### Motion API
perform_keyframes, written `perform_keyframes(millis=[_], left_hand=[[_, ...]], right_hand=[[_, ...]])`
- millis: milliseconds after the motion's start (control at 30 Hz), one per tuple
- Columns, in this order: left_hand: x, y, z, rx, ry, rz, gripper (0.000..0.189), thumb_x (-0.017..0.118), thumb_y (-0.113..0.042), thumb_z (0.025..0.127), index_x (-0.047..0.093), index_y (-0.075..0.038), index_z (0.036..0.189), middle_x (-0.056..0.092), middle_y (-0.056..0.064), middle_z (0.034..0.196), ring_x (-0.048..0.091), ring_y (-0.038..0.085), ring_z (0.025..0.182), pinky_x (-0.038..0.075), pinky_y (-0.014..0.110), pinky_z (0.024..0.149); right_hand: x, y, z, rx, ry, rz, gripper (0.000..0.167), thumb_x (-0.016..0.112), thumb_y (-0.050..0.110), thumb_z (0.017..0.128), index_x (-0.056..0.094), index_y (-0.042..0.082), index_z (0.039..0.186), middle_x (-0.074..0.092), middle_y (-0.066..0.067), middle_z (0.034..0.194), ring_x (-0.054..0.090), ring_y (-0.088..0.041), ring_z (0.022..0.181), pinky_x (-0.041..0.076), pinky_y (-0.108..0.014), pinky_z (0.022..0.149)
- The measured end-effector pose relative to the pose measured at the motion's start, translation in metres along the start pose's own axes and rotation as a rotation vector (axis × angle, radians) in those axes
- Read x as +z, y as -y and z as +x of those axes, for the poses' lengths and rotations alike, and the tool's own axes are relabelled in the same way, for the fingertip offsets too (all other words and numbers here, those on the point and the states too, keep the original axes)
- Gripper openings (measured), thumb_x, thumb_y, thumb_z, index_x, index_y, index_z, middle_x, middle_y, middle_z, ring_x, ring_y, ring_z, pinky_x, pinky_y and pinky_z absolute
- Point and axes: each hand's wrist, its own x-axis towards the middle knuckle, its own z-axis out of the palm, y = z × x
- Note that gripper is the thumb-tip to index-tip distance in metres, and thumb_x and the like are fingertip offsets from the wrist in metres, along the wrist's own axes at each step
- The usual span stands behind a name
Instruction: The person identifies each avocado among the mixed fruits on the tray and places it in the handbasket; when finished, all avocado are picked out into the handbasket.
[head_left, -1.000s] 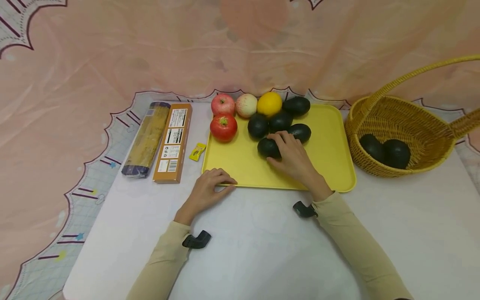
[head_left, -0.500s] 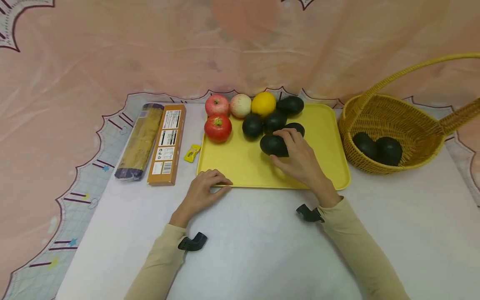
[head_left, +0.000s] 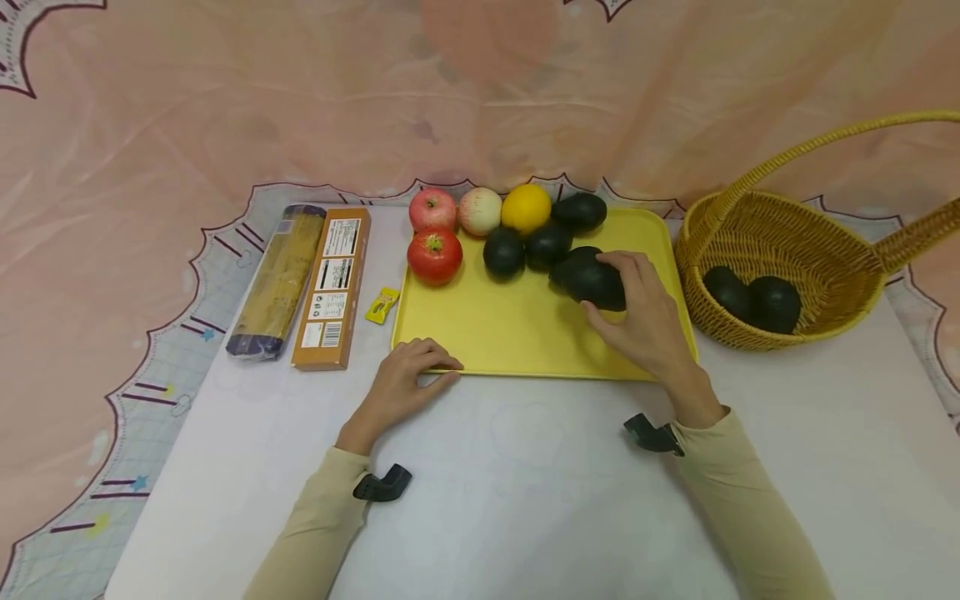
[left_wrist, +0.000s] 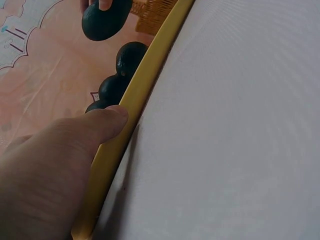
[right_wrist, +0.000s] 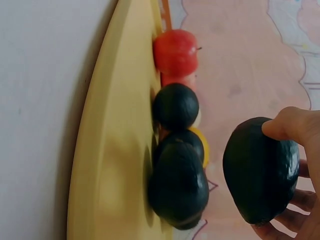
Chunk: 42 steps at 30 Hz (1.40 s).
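Note:
A dark avocado (head_left: pixel 600 285) is held by my right hand (head_left: pixel 651 321) above the right half of the yellow tray (head_left: pixel 487 333). In the right wrist view the thumb and fingers grip the avocado (right_wrist: pixel 256 172), which is lifted clear of the tray. Another avocado (right_wrist: pixel 178 182) lies on the tray, mostly hidden behind the held one in the head view. Several more avocados (head_left: pixel 504 252) sit farther back. My left hand (head_left: pixel 405 379) rests on the tray's front left edge, with its straight thumb (left_wrist: pixel 107 122) touching the rim.
A wicker basket (head_left: pixel 723 321) with two avocados stands right of the tray. An apple (head_left: pixel 432 210), a pale fruit (head_left: pixel 480 211), a yellow fruit (head_left: pixel 527 208) and a red pomegranate (head_left: pixel 435 257) line the tray's back left. A wrapped pack (head_left: pixel 277 283), box (head_left: pixel 332 287) and sachet (head_left: pixel 382 306) lie left.
My right hand has lifted an avocado off the tray and carried it to the right. The left hand stays at the tray's edge. The head view has shifted slightly.

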Motion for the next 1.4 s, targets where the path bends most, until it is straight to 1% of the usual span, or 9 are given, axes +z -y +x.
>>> perform_keyframes(millis=[367,533,667,867,1000,1067,1133,1267,1400], left_hand=[[-0.001,0.0,-0.001,0.025,-0.007,0.0,0.011,0.073,-0.026,0.083,0.073,-0.023,0.094,0.064,-0.009,0.089,0.055,0.008,0.084,0.042,0.029,0.076],[0.001,0.0,-0.001,0.032,-0.004,-0.01,0.011,0.073,-0.024,0.083,0.073,-0.023,0.094,0.065,-0.009,0.089,0.057,0.008,0.086,0.043,0.031,0.08],[0.002,0.0,-0.001,0.023,0.005,-0.017,0.011,0.073,-0.025,0.083,0.073,-0.023,0.094,0.064,-0.01,0.09,0.056,0.006,0.087,0.043,0.03,0.081],[0.0,0.001,-0.001,0.023,-0.007,-0.01,0.011,0.073,-0.025,0.083,0.073,-0.023,0.094,0.064,-0.011,0.089,0.056,0.006,0.087,0.044,0.03,0.081],[0.0,0.001,-0.001,0.021,-0.004,-0.013,0.012,0.073,-0.025,0.083,0.073,-0.023,0.094,0.064,-0.01,0.09,0.056,0.006,0.087,0.044,0.032,0.084],[0.0,0.001,-0.001,0.022,-0.003,-0.012,0.012,0.073,-0.025,0.083,0.073,-0.023,0.095,0.064,-0.01,0.09,0.057,0.007,0.087,0.044,0.033,0.085],[0.0,0.001,-0.001,0.023,-0.005,-0.013,0.012,0.073,-0.024,0.083,0.073,-0.023,0.095,0.064,-0.01,0.09,0.057,0.007,0.087,0.044,0.034,0.086],[-0.001,0.001,-0.001,0.025,-0.013,-0.017,0.012,0.074,-0.023,0.082,0.073,-0.023,0.094,0.064,-0.01,0.089,0.057,0.007,0.087,0.044,0.035,0.087],[0.001,0.001,-0.001,0.03,-0.019,-0.02,0.013,0.074,-0.022,0.082,0.073,-0.023,0.094,0.064,-0.01,0.089,0.057,0.007,0.087,0.043,0.033,0.083]], right_hand=[[-0.022,-0.015,-0.014,0.064,-0.066,0.044,0.06,0.076,0.019,0.075,0.049,0.005,0.127,0.051,-0.016,0.123,0.05,-0.029,0.114,0.041,-0.049,0.095],[-0.034,-0.023,-0.021,0.082,-0.099,0.057,0.061,0.075,0.016,0.073,0.05,0.004,0.128,0.052,-0.018,0.123,0.05,-0.03,0.11,0.041,-0.047,0.091],[-0.044,-0.028,-0.027,0.1,-0.142,0.062,0.062,0.075,0.012,0.073,0.049,0.004,0.129,0.051,-0.019,0.124,0.051,-0.029,0.104,0.039,-0.035,0.087],[-0.057,-0.037,-0.031,0.107,-0.204,0.075,0.062,0.074,0.009,0.073,0.05,0.005,0.13,0.053,-0.02,0.124,0.051,-0.031,0.106,0.033,-0.018,0.088],[-0.066,-0.046,-0.035,0.131,-0.236,0.052,0.062,0.073,0.008,0.073,0.05,0.005,0.13,0.053,-0.023,0.12,0.051,-0.031,0.103,0.029,-0.014,0.085],[-0.07,-0.05,-0.037,0.153,-0.25,0.037,0.061,0.072,0.008,0.074,0.05,0.005,0.131,0.053,-0.025,0.118,0.049,-0.024,0.099,0.028,-0.013,0.082],[-0.074,-0.054,-0.038,0.182,-0.262,0.032,0.061,0.072,0.008,0.075,0.05,0.005,0.131,0.053,-0.025,0.117,0.047,-0.012,0.1,0.027,-0.013,0.082],[-0.082,-0.059,-0.04,0.254,-0.283,0.042,0.059,0.071,0.01,0.076,0.051,0.009,0.132,0.055,-0.021,0.116,0.04,0.009,0.097,0.028,-0.012,0.081],[-0.091,-0.063,-0.042,0.314,-0.293,0.041,0.059,0.072,0.013,0.076,0.052,0.014,0.132,0.056,-0.016,0.117,0.041,0.013,0.096,0.03,-0.011,0.08]])
